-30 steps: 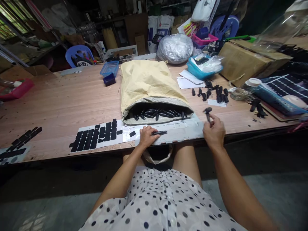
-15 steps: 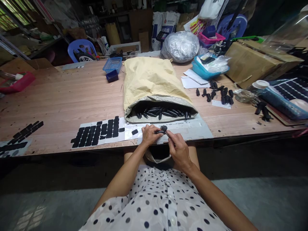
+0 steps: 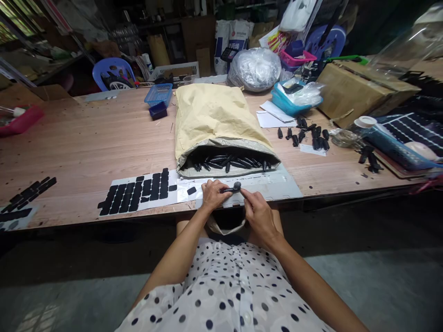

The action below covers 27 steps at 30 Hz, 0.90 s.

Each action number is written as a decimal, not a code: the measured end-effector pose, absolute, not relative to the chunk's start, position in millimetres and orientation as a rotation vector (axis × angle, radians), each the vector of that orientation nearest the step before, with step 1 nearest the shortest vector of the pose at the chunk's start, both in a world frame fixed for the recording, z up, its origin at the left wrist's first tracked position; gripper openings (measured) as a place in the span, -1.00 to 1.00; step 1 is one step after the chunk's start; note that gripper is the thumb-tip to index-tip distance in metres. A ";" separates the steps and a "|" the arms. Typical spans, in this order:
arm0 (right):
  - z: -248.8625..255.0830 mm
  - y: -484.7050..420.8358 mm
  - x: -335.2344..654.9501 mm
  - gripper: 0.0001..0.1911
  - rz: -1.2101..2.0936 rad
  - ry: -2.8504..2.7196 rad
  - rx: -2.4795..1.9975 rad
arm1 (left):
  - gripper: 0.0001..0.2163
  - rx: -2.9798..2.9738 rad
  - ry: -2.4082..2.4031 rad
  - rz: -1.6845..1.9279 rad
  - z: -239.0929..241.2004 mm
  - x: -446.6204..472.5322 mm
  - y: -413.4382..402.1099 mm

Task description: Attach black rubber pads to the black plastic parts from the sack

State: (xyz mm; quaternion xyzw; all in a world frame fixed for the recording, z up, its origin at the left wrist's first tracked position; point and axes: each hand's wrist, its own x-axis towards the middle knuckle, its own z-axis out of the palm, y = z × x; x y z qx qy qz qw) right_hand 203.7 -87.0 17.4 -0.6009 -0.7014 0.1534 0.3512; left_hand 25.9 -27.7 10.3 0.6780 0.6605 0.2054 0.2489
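Observation:
In the head view, a slim black piece with a rounded, knob-like end is held just above the table's front edge. My left hand is closed around its narrow part. From the other side, my right hand brings its fingertips against the rounded end, the remaining fingers curled. Behind both hands lies a cream sack, its mouth towards me, with many slim black pieces inside. Left of my hands, rows of black patches lie on white backing sheets, and a single black patch lies closer.
Small black parts are scattered to the right, near a cardboard box and a turquoise basket. Blue baskets stand behind the sack on the left. An open bag hangs below the table edge at my lap.
The rounded end now shows more fully, turned up slightly between my hands. My right fingertips have shifted a little along it. The whole view has moved slightly.

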 end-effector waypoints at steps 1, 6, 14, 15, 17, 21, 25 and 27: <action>18.2 -84.6 208.1 -0.56 0.381 -1.793 -1.568 | -0.90 1.853 1.798 0.557 10.9 25.7 -28.0; 24.4 -48.2 264.3 -0.52 0.086 -1.542 -1.863 | -0.91 1.914 1.767 0.558 11.5 23.5 -30.1; 3.5 18.9 343.8 -0.54 -0.004 -1.206 -2.354 | -0.87 2.001 1.727 0.595 8.4 16.6 -30.9; 0.0 20.9 343.6 -0.55 -0.007 -1.207 -2.362 | -0.87 2.039 1.712 0.616 7.5 15.3 -34.3; -6.2 21.7 339.3 -0.57 -0.046 -1.212 -2.356 | -0.86 2.158 1.637 0.641 4.2 12.1 -45.7; -13.1 19.5 329.4 -0.60 -0.191 -1.208 -2.331 | -0.82 2.409 1.403 0.594 -11.1 4.7 -79.4; -15.5 20.0 327.4 -0.61 -0.252 -1.212 -2.326 | -0.83 2.474 1.436 0.568 -30.1 4.0 -107.0; -17.1 20.9 328.2 -0.61 -0.263 -1.203 -2.322 | -0.80 2.457 1.486 0.586 -33.9 8.3 -114.8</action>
